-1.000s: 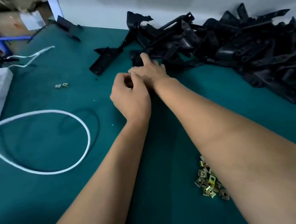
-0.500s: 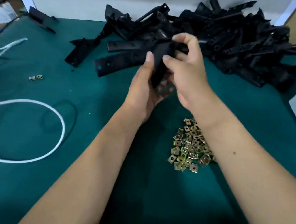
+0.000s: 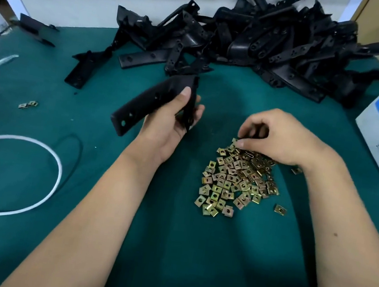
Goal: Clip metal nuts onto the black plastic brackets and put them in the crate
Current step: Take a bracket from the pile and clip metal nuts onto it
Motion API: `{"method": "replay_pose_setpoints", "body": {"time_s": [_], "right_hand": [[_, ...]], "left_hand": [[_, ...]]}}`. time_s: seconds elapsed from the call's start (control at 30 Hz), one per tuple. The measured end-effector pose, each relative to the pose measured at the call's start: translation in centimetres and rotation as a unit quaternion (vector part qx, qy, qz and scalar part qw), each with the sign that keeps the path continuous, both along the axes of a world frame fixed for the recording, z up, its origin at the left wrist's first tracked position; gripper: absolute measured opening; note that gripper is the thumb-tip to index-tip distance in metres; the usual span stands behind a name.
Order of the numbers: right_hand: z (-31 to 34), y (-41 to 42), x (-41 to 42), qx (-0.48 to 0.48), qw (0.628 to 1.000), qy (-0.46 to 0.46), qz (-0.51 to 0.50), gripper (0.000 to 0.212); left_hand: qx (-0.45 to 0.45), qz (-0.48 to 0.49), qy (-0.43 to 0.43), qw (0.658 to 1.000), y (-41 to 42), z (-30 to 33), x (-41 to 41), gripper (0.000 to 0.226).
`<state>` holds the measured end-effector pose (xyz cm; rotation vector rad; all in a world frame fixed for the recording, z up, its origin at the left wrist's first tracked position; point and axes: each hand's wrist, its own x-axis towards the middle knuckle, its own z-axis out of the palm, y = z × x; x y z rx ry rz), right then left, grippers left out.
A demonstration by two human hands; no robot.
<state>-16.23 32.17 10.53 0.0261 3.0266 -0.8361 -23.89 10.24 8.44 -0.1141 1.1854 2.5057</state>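
Left hand (image 3: 170, 125): grasps long black plastic bracket (image 3: 149, 103) above green table (image 3: 167, 250). Right hand (image 3: 280, 137): fingers curled, pinching at heap of brass-coloured square metal nuts (image 3: 234, 182). Bracket pile (image 3: 260, 43) behind.

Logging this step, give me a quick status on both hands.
Left hand grips bracket. Right hand picking at nut pile, fingers curled. Nothing in the way.
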Motion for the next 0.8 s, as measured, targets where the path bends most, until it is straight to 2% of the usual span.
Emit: {"method": "replay_pose_setpoints", "body": {"time_s": [0.07, 0.13, 0.17, 0.23, 0.27, 0.37, 0.47, 0.57, 0.63, 0.73, 0.8], "right_hand": [[0.0, -0.5, -0.2, -0.006, 1.0, -0.005, 0.011, 0.01], [-0.2, -1.2, -0.5, -0.01, 0.999, -0.007, 0.034, 0.013], [-0.3, -1.5, -0.5, -0.009, 0.999, -0.005, 0.043, 0.015], [-0.4, -2.0, -0.5, -0.007, 0.999, 0.004, 0.049, 0.011], [-0.4, -2.2, -0.5, -0.005, 0.999, 0.009, 0.049, 0.01], [-0.3, -3.0, -0.4, 0.009, 0.997, 0.004, 0.078, 0.01], [-0.3, -4.2, -0.4, 0.012, 0.995, -0.004, 0.102, 0.015], [-0.5, -5.0, -0.5, 0.002, 0.996, 0.029, 0.08, 0.011], [-0.5, -5.1, -0.4, -0.019, 0.996, 0.04, 0.073, 0.01], [-0.3, -5.1, -0.1, -0.004, 0.994, 0.006, 0.106, 0.021], [-0.2, -5.4, -0.1, -0.009, 0.993, -0.015, 0.115, 0.015]], "left_hand": [[0.033, -0.013, -0.03, 0.999, -0.4, 0.0, -0.2, 0.011], [0.044, -0.018, -0.029, 0.998, -0.6, -0.1, -0.2, 0.022], [0.047, -0.024, -0.023, 0.998, -0.6, 0.0, -0.1, 0.021], [0.052, -0.027, -0.006, 0.998, -0.5, 0.2, 0.2, 0.003], [0.052, -0.022, 0.003, 0.998, -0.4, 0.2, 0.2, 0.007], [0.049, -0.009, 0.005, 0.999, -0.4, 0.2, 0.4, 0.002], [0.02, -0.009, 0.008, 1.0, -0.5, 0.1, 0.5, 0.011], [-0.007, -0.025, 0.034, 0.999, -0.7, 0.2, 0.6, 0.024], [-0.015, -0.025, 0.035, 0.999, -0.8, 0.3, 0.8, 0.016], [-0.009, -0.017, 0.02, 1.0, -0.8, 0.4, 0.9, 0.01], [-0.014, -0.012, 0.015, 1.0, -0.8, 0.4, 0.9, 0.011]]}}
